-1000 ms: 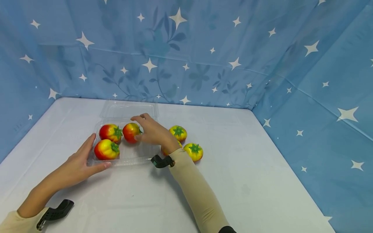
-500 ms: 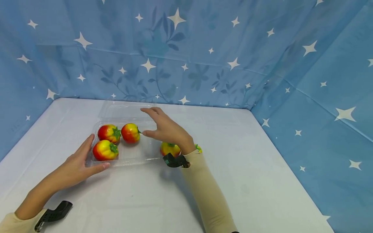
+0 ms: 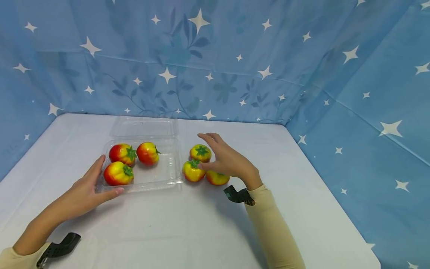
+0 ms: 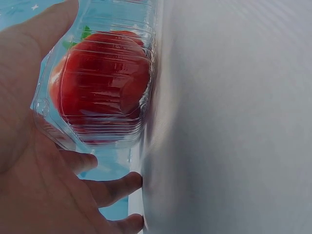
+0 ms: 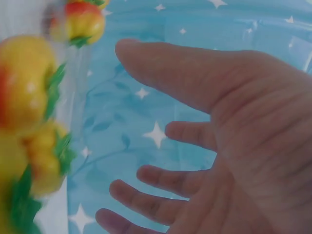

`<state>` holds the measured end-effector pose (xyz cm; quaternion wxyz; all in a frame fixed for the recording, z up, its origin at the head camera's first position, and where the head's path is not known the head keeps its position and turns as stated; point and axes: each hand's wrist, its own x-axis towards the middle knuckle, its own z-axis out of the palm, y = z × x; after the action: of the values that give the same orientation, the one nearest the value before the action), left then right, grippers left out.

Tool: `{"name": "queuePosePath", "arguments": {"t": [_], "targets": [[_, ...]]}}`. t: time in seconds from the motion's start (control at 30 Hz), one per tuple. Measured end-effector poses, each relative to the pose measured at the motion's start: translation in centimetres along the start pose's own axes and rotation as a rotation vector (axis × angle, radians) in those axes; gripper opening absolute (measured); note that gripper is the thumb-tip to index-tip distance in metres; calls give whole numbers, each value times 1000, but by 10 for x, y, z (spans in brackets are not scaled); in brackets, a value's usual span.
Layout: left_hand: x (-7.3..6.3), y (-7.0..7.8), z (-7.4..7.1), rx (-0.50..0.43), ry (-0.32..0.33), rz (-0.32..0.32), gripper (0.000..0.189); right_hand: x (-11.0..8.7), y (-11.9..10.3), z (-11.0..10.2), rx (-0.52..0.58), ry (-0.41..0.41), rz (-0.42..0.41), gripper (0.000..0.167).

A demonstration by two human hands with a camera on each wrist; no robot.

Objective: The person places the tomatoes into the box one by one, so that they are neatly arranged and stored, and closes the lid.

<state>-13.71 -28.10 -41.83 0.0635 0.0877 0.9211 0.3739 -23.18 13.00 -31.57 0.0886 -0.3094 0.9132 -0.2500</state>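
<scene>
A clear plastic clamshell box lies on the table with its lid folded back behind it. Inside are a back-left bell pepper, a front-left bell pepper and a middle bell pepper, all red and yellow with green tops. My left hand rests against the box's front-left corner, fingers along the side, thumb at the front. Spread and holding nothing, my right hand is over three yellower peppers: a back one, a left one and a right one, partly hidden.
A white cloth covers the table. Blue star-patterned curtain hangs behind the table and along its right side. Black wrist straps sit at the cuffs of both beige sleeves.
My right hand has left the middle pepper in the box and moved right, over the loose peppers. My left hand has stayed at the box corner.
</scene>
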Motion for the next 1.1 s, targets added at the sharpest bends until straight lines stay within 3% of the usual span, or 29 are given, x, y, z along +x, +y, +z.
{"name": "queuePosePath", "arguments": {"t": [0.17, 0.3, 0.47, 0.77, 1.1], "targets": [[-2, -2, 1, -10, -2, -4, 124, -12, 15, 5, -37, -43, 100, 86], [-2, -3, 2, -18, -3, -4, 124, -12, 23, 10, -77, -145, 195, 82], [-2, -3, 1, -16, 3, 3, 124, -7, 28, 16, -103, -235, 243, 72], [0, -1, 0, 2, 1, 2, 124, -6, 37, 17, -87, -266, 222, 55], [0, 0, 0, -2, 0, 7, 124, -13, 37, 1, 4, -170, 163, 55]]}}
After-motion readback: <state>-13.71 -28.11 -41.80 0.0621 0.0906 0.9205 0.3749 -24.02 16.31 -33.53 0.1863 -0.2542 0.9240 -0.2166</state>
